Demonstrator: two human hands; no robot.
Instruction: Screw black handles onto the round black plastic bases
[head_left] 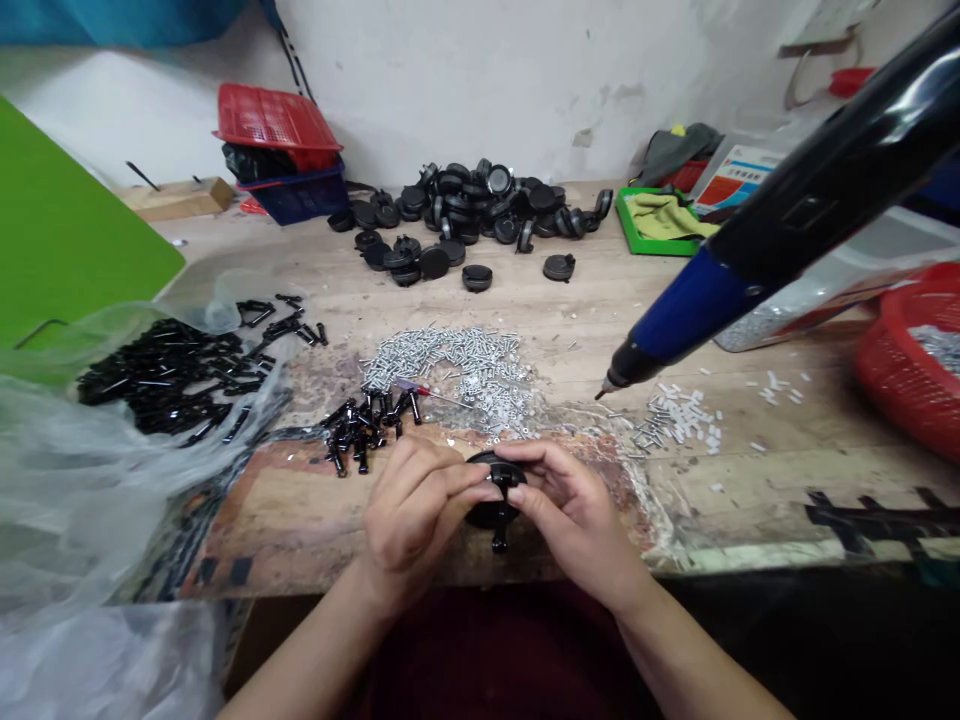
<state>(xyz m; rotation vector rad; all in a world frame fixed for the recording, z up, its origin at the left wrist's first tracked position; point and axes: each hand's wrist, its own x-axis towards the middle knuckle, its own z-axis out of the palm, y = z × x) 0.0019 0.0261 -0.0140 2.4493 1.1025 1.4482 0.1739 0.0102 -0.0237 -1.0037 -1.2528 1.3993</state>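
Between my hands, near the table's front edge, is a round black disc part (484,513) with a short black stem (500,530) pointing toward me. My left hand (420,505) pinches at the stem's base, its fingertips on the part. On the other side, my right hand (566,505) grips the disc's rim with thumb and fingers. Just beyond lie a heap of silver screws (442,355) and small nuts (501,400). A pile of black stems (356,430) and a screwdriver with a red handle (421,390) are beside them.
An electric screwdriver (675,290) hangs down at the right, its bit above small white sleeves (686,415). Several black disc parts (480,200) are heaped at the back. A plastic bag of black stems (165,375) lies left; a red basket (900,350) and green tray (634,235) stand right.
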